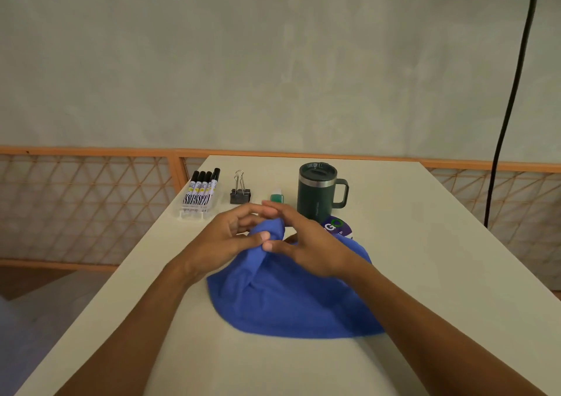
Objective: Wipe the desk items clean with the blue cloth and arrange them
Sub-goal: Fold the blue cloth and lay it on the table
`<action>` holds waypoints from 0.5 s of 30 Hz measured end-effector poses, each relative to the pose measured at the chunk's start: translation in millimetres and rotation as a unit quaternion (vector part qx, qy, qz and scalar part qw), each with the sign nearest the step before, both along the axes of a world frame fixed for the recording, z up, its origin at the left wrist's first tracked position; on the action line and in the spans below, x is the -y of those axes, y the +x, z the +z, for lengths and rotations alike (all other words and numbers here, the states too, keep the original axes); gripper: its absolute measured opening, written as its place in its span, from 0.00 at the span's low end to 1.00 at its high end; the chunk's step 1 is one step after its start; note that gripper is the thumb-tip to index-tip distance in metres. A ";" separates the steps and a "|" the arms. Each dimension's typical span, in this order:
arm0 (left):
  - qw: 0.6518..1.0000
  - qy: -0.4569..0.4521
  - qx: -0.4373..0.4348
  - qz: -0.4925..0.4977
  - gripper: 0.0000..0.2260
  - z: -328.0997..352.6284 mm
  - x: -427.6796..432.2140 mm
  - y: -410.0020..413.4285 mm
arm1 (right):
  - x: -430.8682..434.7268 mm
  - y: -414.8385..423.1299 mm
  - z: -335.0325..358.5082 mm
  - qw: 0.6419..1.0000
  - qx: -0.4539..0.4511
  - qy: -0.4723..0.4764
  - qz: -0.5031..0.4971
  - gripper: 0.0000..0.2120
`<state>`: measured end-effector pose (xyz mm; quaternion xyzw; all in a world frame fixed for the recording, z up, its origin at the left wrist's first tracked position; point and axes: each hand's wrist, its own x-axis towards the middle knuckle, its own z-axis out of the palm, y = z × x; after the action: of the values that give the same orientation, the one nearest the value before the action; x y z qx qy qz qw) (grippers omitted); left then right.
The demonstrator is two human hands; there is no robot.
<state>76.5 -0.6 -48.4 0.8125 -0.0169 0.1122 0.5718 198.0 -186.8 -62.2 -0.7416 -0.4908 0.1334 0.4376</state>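
The blue cloth (288,298) lies on the surface (425,243) in front of the mug (317,195), on the near side of it, and it is spread wide except for one raised fold at its far end. Both hands meet on this fold. The left hand (224,240) has curled fingers and its thumb presses the fold. The right hand (312,247) pinches it from the other side, with the thumb below and the longer fingers reaching over the top. So each grip is partly closed on cloth. Whether a small item is wrapped inside the fold, I cannot tell.

The risks come from how close everything is. A purple round item (337,227) sits just in front of the mug and the cloth edge covers part of it, so pulling the cloth up or back could probably drag it along. A small green item (277,197), just left of the mug, is near the fingertips of the right hand, and a quick lift may knock it. The binder clips (240,192) and the markers (202,190), further left of the mug, seem safer. If something is inside the fold, a loose grip could let it drop.
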 end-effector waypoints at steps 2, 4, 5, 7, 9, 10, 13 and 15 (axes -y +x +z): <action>1.000 -0.015 -0.002 0.002 0.20 -0.4 -5.8 -1.0 | -5.5 6.7 2.3 0.999 -0.035 -0.001 0.012 0.27; 0.999 -0.044 -0.027 0.015 0.26 0.1 -13.6 -5.4 | -3.8 11.5 7.0 0.998 -0.061 0.020 -0.023 0.20; 0.998 -0.038 -0.054 0.014 0.30 1.2 -16.0 -7.6 | -0.9 13.3 10.4 0.996 -0.070 0.042 -0.048 0.16; 0.990 0.030 -0.135 -0.012 0.32 1.6 -21.7 -10.6 | 8.8 18.8 18.4 0.987 -0.103 0.089 -0.083 0.10; 0.974 0.126 -0.183 -0.031 0.20 0.8 -26.0 -9.6 | 23.5 25.7 30.2 0.980 -0.124 0.106 -0.111 0.09; 0.973 0.147 -0.178 -0.020 0.16 0.7 -27.6 -7.8 | 31.6 30.6 35.5 0.979 -0.123 0.103 -0.125 0.08; 0.987 0.087 -0.071 0.116 0.11 13.3 -22.5 6.0 | 51.8 45.7 50.9 0.969 -0.136 0.130 -0.162 0.10; 0.976 0.050 0.041 0.207 0.08 34.5 -11.1 20.1 | 59.8 56.7 63.6 0.955 -0.134 0.193 -0.181 0.14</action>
<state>96.5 10.5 -13.9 0.8206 0.1226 0.2602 0.4939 254.7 -246.6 1.4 -0.6946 -0.3013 0.0531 0.6511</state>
